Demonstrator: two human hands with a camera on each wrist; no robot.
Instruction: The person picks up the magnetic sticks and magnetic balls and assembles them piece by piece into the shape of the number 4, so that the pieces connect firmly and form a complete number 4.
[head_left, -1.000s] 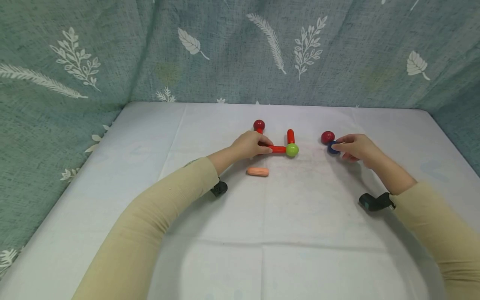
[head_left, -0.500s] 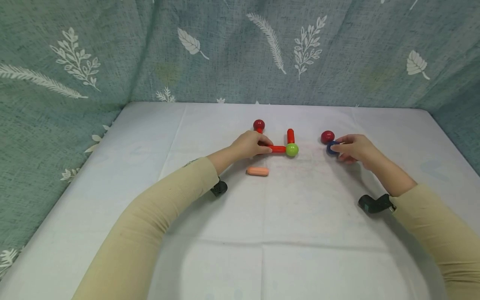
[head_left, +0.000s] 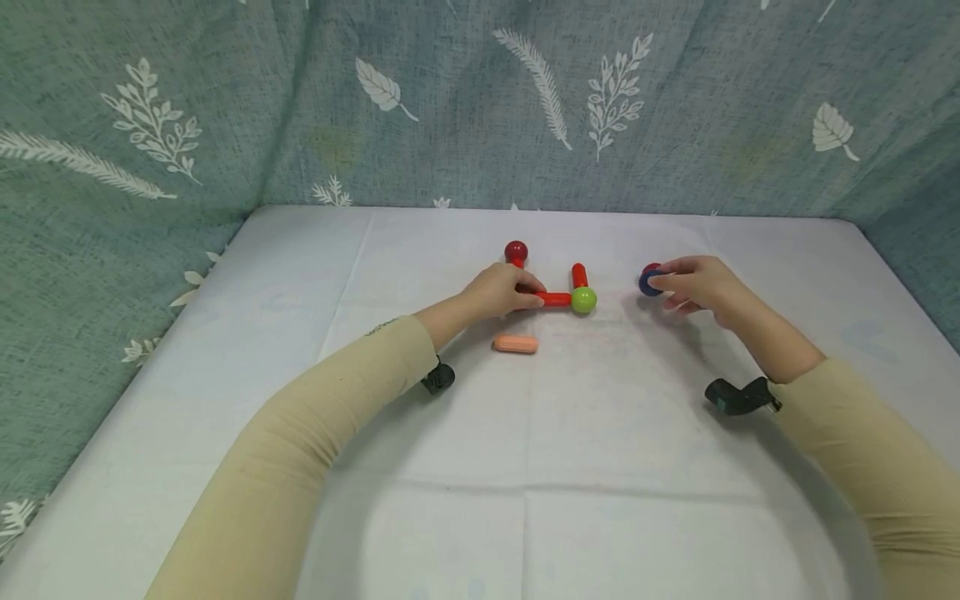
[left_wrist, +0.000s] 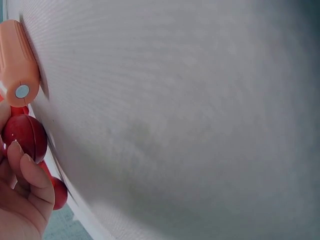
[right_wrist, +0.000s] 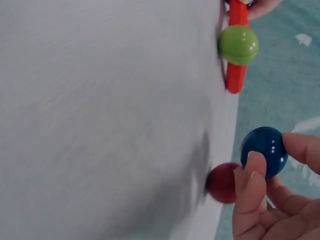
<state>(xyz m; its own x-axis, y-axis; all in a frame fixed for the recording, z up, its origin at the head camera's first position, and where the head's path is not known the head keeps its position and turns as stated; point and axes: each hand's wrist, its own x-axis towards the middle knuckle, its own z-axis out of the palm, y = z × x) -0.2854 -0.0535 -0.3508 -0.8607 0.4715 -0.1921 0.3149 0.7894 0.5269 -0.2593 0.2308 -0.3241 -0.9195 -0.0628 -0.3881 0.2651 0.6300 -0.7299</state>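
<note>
My right hand (head_left: 705,283) pinches a dark blue ball (right_wrist: 264,152) between thumb and fingers, held just off the table. Behind it, a loose red ball (right_wrist: 223,183) rests on the cloth, mostly covered in the head view. My left hand (head_left: 495,289) holds a red ball (left_wrist: 24,136) at the corner of a joined shape of sticks and balls. From that corner a red stick (head_left: 556,299) runs right to a green ball (head_left: 584,300), where another red stick (head_left: 579,275) points away. A second red ball (head_left: 516,252) ends the shape's far left side.
An orange ribbed stick (head_left: 515,344) with a pale disc on its end lies in front of the left hand. White cloth (head_left: 585,450) covers the table, and a patterned green curtain (head_left: 450,108) hangs behind. A black wrist camera (head_left: 738,397) sits under the right sleeve.
My right hand has lifted the blue ball from the table and shifted slightly left, now covering much of the loose red ball. The left hand stays where it was.
</note>
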